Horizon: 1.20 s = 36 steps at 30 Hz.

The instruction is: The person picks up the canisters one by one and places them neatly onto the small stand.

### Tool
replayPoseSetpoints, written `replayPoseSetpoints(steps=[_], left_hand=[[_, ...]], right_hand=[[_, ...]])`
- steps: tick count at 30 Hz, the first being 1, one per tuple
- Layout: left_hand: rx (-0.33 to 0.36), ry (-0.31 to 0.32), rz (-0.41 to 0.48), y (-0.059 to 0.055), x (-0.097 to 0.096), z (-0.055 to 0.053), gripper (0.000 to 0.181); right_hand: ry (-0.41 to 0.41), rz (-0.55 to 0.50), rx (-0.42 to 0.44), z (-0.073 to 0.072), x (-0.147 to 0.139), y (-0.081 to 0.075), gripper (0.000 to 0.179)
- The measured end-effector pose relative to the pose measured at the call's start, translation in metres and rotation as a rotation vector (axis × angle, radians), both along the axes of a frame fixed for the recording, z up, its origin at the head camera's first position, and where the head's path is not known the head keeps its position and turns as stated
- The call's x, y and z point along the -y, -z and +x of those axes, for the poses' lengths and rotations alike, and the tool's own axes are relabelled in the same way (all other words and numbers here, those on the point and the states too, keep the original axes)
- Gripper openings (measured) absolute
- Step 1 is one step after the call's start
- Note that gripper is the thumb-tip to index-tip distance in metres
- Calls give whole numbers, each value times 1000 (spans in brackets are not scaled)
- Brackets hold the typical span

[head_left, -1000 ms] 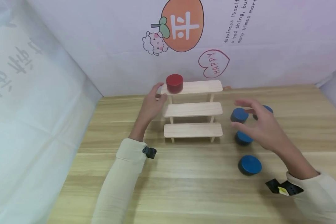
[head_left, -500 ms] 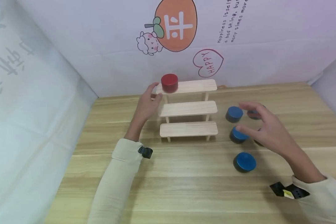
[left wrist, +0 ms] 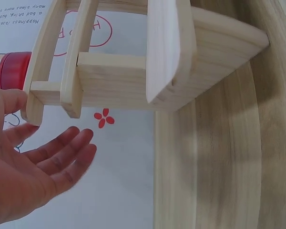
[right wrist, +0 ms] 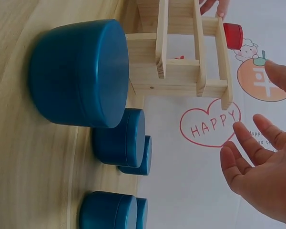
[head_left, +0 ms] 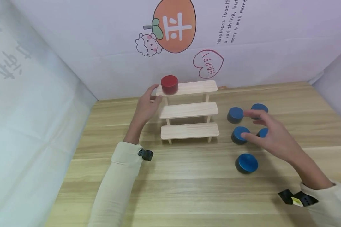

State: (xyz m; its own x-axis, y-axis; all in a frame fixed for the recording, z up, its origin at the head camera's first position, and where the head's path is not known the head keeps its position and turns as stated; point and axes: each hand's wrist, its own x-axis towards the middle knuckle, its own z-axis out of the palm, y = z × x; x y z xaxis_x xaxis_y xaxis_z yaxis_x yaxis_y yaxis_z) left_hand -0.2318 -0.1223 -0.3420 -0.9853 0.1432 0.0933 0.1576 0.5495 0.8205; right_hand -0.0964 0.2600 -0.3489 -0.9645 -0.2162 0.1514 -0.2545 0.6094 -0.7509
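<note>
A three-step wooden display shelf [head_left: 189,110] stands on the table, with a red round tin [head_left: 169,84] on the left of its top step. My left hand [head_left: 146,105] holds the left end of that top step between thumb and index finger, close to the red tin; its other fingers are extended in the left wrist view. To the right of the shelf are several blue round tins [head_left: 246,163]. My right hand [head_left: 272,135] hovers over them with thumb and fingers spread and nothing between them, partly covering one blue tin [head_left: 263,132] in the head view.
Behind the shelf hangs a white printed cloth [head_left: 116,63], and another white cloth [head_left: 31,126] runs down the left side. The wood-grain table [head_left: 173,183] spreads in front of the shelf. A small brown object [head_left: 222,88] lies at the back edge.
My right hand has drawn back slightly right and down relative to the blue tins, uncovering more of them. The head view has shifted a little. My left hand stays at the shelf's end.
</note>
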Motion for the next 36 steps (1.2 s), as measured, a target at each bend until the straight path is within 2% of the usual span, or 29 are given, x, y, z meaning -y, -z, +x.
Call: replayPoseSetpoints(steps=[6, 15, 19, 24, 29, 33, 36], left_hand=[[-32, 27, -63, -2, 3, -1, 52], [-41, 68, -57, -2, 7, -4, 52], [-26, 77, -57, -2, 8, -4, 53], [-21, 75, -68, -2, 11, -4, 53], [-21, 78, -48, -1, 12, -5, 53], [-16, 79, -27, 1, 12, -6, 52], [-15, 85, -26, 1, 11, -7, 52]], right_hand=[[-4, 17, -18, 2, -6, 5, 66], [54, 48, 78, 12, -27, 6, 68], [61, 61, 59, 17, -38, 11, 69], [28, 65, 6, 19, -44, 19, 71], [-19, 101, -12, 21, -50, 25, 74], [-48, 110, -1, 23, -56, 28, 73], [-36, 118, 32, 26, -58, 30, 73]])
